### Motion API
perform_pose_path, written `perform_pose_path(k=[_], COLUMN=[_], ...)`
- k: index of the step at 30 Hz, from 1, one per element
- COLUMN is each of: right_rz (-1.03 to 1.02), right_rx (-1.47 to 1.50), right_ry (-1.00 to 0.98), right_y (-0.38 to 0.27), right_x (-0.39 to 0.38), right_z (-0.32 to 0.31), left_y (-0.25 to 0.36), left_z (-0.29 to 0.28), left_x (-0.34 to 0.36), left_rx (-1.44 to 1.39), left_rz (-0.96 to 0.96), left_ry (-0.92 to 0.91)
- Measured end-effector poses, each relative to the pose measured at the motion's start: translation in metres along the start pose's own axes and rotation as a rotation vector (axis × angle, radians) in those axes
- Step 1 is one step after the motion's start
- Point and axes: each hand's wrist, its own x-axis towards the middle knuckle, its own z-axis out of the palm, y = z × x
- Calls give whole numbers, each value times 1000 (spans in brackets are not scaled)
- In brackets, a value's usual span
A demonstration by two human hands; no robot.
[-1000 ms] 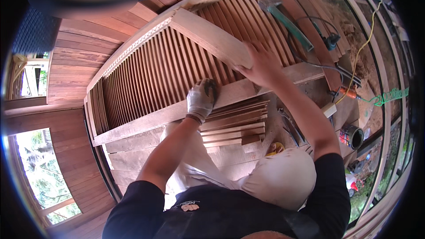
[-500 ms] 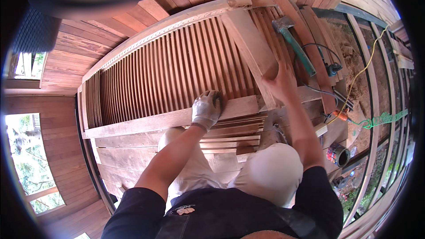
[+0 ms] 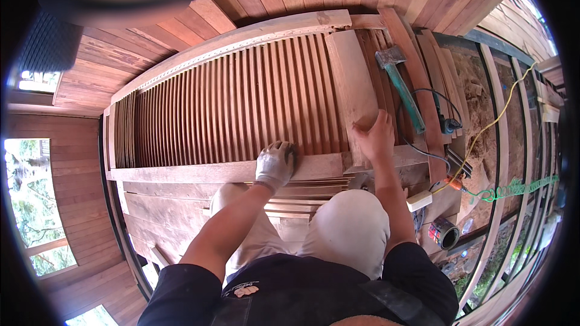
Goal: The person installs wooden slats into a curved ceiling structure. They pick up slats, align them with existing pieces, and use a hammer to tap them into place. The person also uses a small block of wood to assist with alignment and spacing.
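Note:
A large louvered wooden panel [image 3: 235, 99] lies before me, its narrow slats running away from me inside a frame. My left hand [image 3: 276, 164], in a pale glove, curls its fingers over the inner edge of the near rail [image 3: 181, 174]. At the slats' right end lies a broad wooden crosspiece [image 3: 350, 75]. My bare right hand [image 3: 376, 136] grips its near end, thumb on the left side and fingers on the right. Beyond that hand, a hammer [image 3: 400, 87] with a green handle rests on the boards.
Loose planks [image 3: 423, 90] and a dark corded tool [image 3: 450, 125] lie at the right. A yellow cord [image 3: 506, 105], a green coiled hose [image 3: 513, 189] and an open can [image 3: 444, 233] are farther right, near open floor framing. Thin wooden strips [image 3: 296, 206] lie by my knees.
The view has turned slightly. The crosspiece's near end now sits closer to the end of the near rail. My right hand stays on the crosspiece, my left on the rail.

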Motion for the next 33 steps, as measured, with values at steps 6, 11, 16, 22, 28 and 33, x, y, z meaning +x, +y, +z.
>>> perform_pose_path(k=[6, 11, 16, 22, 28, 33], right_rz=[-40, -65, -92, -94, -76, -30], right_rx=[5, 43, 140, 93, 75, 99], right_ry=[44, 60, 21, 42, -33, -152], right_y=[5, 10, 7, 5, -14, -16], right_x=[0, 1, -3, 6, 15, 12], right_z=[7, 11, 3, 11, 13, 6], left_y=[1, 1, -8, -6, -3, -4], left_z=[2, 2, 12, 7, 8, 10], left_x=[-2, 3, -2, 2, 3, -3], left_rx=[21, 32, 82, 47, 89, 34], left_rz=[18, -9, -6, -31, -19, -38], left_ry=[23, -26, 26, -22, -2, -18])
